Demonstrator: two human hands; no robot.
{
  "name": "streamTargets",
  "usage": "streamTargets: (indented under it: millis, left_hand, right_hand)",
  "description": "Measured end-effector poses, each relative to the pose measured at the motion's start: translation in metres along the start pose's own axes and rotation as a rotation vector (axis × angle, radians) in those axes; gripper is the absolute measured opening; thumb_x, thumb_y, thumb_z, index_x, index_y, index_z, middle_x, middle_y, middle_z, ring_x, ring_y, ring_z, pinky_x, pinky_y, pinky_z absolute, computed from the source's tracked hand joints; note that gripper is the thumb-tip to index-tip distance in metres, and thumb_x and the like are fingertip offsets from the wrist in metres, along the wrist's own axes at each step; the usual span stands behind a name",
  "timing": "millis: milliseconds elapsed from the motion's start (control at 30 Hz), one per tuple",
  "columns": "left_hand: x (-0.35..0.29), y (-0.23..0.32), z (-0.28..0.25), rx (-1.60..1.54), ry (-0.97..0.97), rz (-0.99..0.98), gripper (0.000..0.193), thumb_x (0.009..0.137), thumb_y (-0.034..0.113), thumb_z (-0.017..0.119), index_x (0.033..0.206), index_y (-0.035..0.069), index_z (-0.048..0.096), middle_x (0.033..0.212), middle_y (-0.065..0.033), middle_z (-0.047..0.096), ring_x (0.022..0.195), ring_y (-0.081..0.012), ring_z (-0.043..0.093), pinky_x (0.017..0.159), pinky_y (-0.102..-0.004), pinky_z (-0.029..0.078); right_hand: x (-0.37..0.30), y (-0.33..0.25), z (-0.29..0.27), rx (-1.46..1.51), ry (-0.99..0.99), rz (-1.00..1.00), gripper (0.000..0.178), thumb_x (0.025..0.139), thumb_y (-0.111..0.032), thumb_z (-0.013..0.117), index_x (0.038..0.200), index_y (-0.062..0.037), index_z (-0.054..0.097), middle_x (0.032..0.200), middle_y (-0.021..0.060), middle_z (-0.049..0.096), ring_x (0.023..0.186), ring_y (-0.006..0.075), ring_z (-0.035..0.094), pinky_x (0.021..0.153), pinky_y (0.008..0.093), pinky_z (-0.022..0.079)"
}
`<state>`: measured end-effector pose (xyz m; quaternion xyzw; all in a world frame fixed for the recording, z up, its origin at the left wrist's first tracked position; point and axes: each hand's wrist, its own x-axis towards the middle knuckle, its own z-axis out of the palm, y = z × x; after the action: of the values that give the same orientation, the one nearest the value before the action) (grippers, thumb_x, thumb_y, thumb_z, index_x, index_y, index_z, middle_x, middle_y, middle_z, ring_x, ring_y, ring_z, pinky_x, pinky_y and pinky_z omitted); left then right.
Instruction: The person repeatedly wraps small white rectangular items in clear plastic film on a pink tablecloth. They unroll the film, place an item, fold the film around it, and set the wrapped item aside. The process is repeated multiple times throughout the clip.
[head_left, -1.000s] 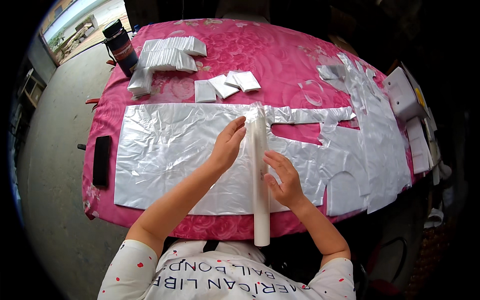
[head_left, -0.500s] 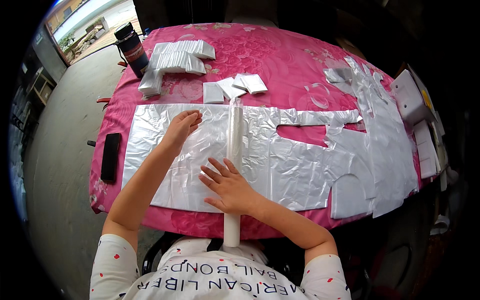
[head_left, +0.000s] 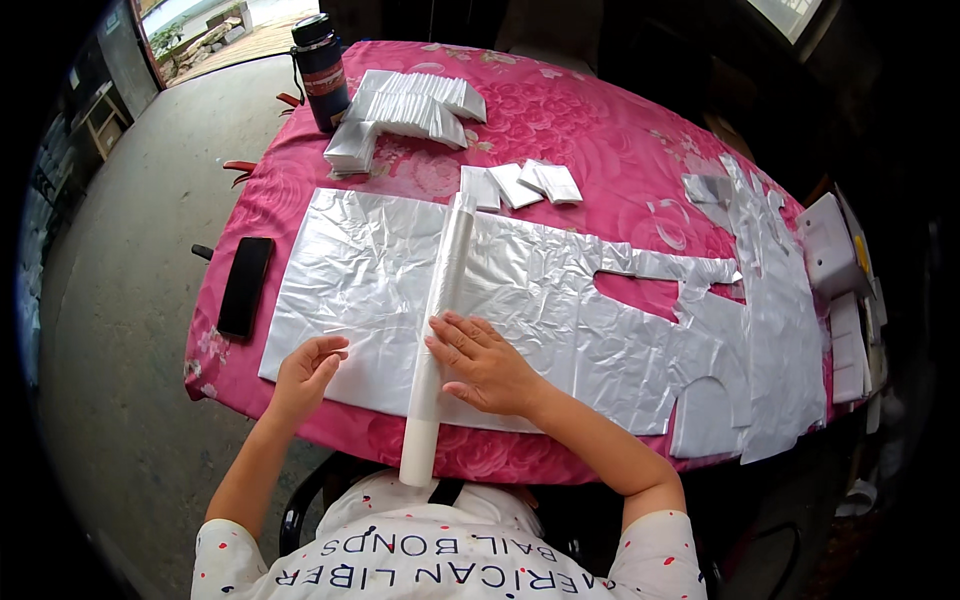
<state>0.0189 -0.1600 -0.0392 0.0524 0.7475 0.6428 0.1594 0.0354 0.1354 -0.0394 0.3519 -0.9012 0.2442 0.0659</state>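
A long white roll (head_left: 424,395) with film on it lies slantwise over a flat, wrinkled silvery-white plastic sheet (head_left: 365,255). Spread over the roll's right side, my right hand (head_left: 485,365) rests flat with fingers outstretched and touches it. To the left of the roll, my left hand (head_left: 310,372) is over the sheet's near left part, fingers curled toward the thumb. Whatever is between those fingertips, if anything, is too small to tell. Right of the roll, the sheeting continues as silvery bags with cut-out handle openings.
A pink floral tablecloth (head_left: 560,110) covers the table. At the back left stand a dark flask (head_left: 322,85) and stacked folded white packets (head_left: 410,110); several loose packets (head_left: 520,185) lie nearer. A black phone (head_left: 246,288) is at the left edge. White boxes (head_left: 832,240) are at the right edge.
My left hand has come down toward the near edge of the sheet. The roll now slants, its near end further left, with my right hand still on it. The view has shifted.
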Motion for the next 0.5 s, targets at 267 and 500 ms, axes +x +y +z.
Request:
streamTargets:
  millis: [267,500]
  left_hand:
    - [-0.049,0.025,0.024,0.384,0.140,0.261,0.038,0.079,-0.002,0.055,0.116,-0.002,0.051,0.121,-0.0165,0.052,0.109,-0.0250,0.054,0.088,-0.0312,0.044]
    - [-0.064,0.023,0.015,0.596,0.184,0.344,0.044,0.073,-0.002,0.058,0.116,-0.004,0.048,0.124,-0.0210,0.048,0.114,-0.0354,0.048,0.096,-0.0392,0.039]
  right_hand:
    - [0.104,-0.026,0.051,0.051,-0.070,-0.149,0.050,0.091,-0.039,0.043,0.129,-0.0071,0.045,0.142,0.0109,0.032,0.135,0.0286,0.023,0.109,0.0440,0.019]
    - [0.088,-0.016,0.039,0.219,0.257,-0.031,0.042,0.082,-0.018,0.059,0.121,-0.0046,0.050,0.131,0.0148,0.043,0.127,0.0298,0.035,0.104,0.0423,0.030]
